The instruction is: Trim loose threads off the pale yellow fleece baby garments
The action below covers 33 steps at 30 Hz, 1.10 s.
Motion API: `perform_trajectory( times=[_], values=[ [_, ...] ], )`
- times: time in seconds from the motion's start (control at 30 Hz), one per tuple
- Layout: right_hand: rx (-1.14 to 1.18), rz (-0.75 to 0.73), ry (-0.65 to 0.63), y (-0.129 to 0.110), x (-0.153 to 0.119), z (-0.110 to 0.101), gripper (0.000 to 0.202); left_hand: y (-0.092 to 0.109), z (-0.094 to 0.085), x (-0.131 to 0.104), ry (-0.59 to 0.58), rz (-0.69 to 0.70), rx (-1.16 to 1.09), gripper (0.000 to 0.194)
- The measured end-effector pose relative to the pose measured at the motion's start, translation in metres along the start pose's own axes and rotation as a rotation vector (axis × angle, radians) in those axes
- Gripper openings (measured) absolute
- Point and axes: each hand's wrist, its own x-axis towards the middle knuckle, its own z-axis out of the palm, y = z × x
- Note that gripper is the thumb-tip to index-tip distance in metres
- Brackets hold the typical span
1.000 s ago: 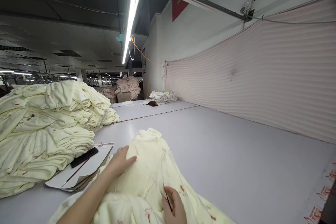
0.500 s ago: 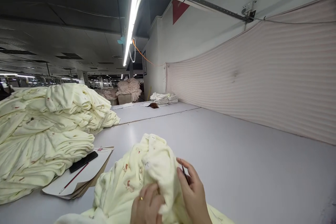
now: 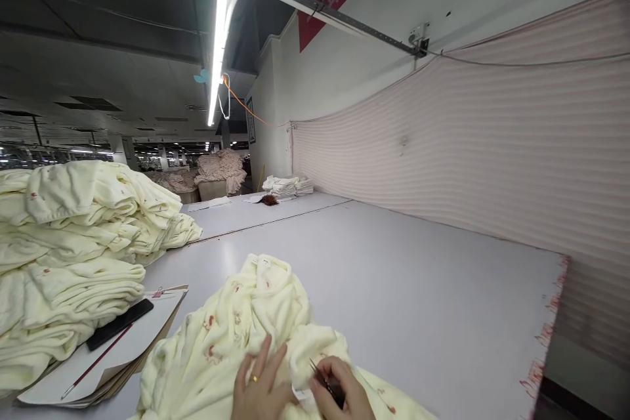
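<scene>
While the left hand point(image 3: 260, 384) spreads on the rumpled garment point(image 3: 231, 335), well apart from the right edge of the tabletop point(image 3: 418, 289), the right hand point(image 3: 339, 390) pinches a pointed tool point(image 3: 322, 377); this piece seems unfinished, the pile point(image 3: 88, 243)'s state unclear.

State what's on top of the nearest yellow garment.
On the garment are the left hand and the right hand, which holds a dark pointed tool; whatever they cover is hidden.

Left grip point(image 3: 260, 380) splayed, right grip point(image 3: 339, 387) curled
</scene>
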Motion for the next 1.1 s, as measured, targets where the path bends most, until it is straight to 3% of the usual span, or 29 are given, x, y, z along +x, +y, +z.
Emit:
perform_trajectory(
  times=[0.1, 0.2, 0.3, 0.43, 0.53, 0.67, 0.77, 0.87, 1.0, 1.1],
  values=[
    [0.28, 0.118, 0.003, 0.006, -0.008, -0.001, 0.033, 0.0, -0.022, 0.029, -0.224, -0.195, -0.416, 0.017],
    [0.532, 0.23, 0.028, -0.001, -0.01, 0.0, 0.045, 0.012, -0.033, 0.06, -0.462, -0.454, -0.759, 0.029],
    [0.609, 0.321, 0.13, -0.012, -0.009, -0.007, 0.044, 0.031, -0.025, 0.071, -0.632, -0.471, -0.814, 0.052],
    [0.304, 0.296, 0.25, -0.025, -0.008, -0.027, 0.039, 0.05, -0.008, 0.06, -0.623, -0.358, -0.689, 0.05],
    [0.036, 0.22, 0.202, -0.027, -0.011, -0.036, 0.026, 0.053, -0.005, 0.053, -0.571, -0.3, -0.571, 0.034],
    [-0.048, 0.152, 0.151, -0.024, -0.015, -0.04, 0.01, 0.047, -0.013, 0.055, -0.444, -0.282, -0.586, 0.015],
    [0.018, 0.149, 0.185, -0.028, -0.012, -0.047, 0.013, 0.041, -0.019, 0.057, -0.39, -0.391, -0.987, 0.007],
    [0.036, 0.154, 0.21, -0.042, -0.007, -0.057, 0.021, 0.036, -0.024, 0.056, -0.5, -0.619, -1.386, 0.02],
    [-0.034, 0.163, 0.222, -0.064, -0.004, -0.069, 0.026, 0.033, -0.027, 0.053, -0.495, -0.741, -1.513, 0.031],
    [-0.104, 0.076, 0.246, -0.076, -0.009, -0.073, 0.02, 0.036, -0.027, 0.05, -0.485, -0.766, -1.572, 0.032]
  ],
)
